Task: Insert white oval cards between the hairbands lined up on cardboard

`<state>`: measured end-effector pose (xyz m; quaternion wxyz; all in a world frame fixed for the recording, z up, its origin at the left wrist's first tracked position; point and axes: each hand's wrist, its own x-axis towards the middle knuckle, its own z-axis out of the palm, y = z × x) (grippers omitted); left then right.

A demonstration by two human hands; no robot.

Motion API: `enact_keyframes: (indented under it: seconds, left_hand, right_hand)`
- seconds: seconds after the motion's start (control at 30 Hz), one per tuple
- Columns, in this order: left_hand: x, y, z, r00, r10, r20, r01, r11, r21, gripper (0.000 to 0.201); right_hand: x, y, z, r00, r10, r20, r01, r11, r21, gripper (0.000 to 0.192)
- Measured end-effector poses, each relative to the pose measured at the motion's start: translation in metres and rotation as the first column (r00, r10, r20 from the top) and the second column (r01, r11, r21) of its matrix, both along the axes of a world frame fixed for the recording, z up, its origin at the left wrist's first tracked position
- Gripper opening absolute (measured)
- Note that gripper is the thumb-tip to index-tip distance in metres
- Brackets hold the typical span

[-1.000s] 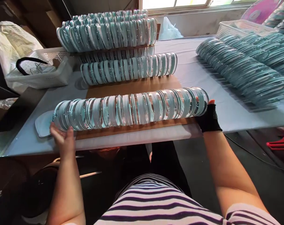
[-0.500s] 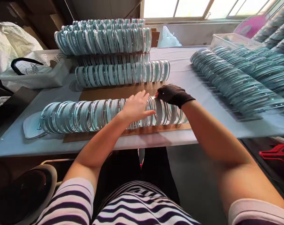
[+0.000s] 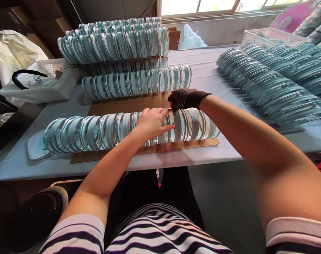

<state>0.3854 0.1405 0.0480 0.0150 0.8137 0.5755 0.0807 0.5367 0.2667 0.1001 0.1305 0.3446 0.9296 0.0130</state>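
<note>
A long row of round, clear glass discs, standing on edge with shiny rims, lies across the table in front of me. My left hand, bare, rests on top of this row right of its middle, fingers and thumb apart. Just right of it, my right hand wears a dark fingerless glove. Its fingers curl together at the upper rim of a glass disc; the glove partly hides the fingertips. Beneath the row is a brown cardboard sheet.
Behind stand more rows of glass discs, some stacked higher. Further disc rows slant along the right. A white plastic basket sits at left, another basket at back right, and a plastic bag by the wall.
My right hand has moved slightly left along the top of the row, closer to my left hand. My left hand stays nearly in place; the view has shifted a little.
</note>
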Motion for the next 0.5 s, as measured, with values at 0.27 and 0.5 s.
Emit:
enact_keyframes:
  seconds: [0.27, 0.5]
  left_hand:
    - [-0.001, 0.000, 0.004, 1.000, -0.012, -0.021, 0.012, 1.000, -0.024, 0.068]
    - [-0.005, -0.001, 0.005, 0.999, -0.014, -0.037, 0.012, 0.998, -0.060, 0.069]
  right_hand:
    - [0.059, -0.128, -0.067, 0.918, -0.115, -0.381, 0.221, 0.943, 0.248, 0.033]
    - [0.064, -0.179, -0.150, 0.862, -0.225, -0.454, 0.315, 0.940, 0.133, 0.033]
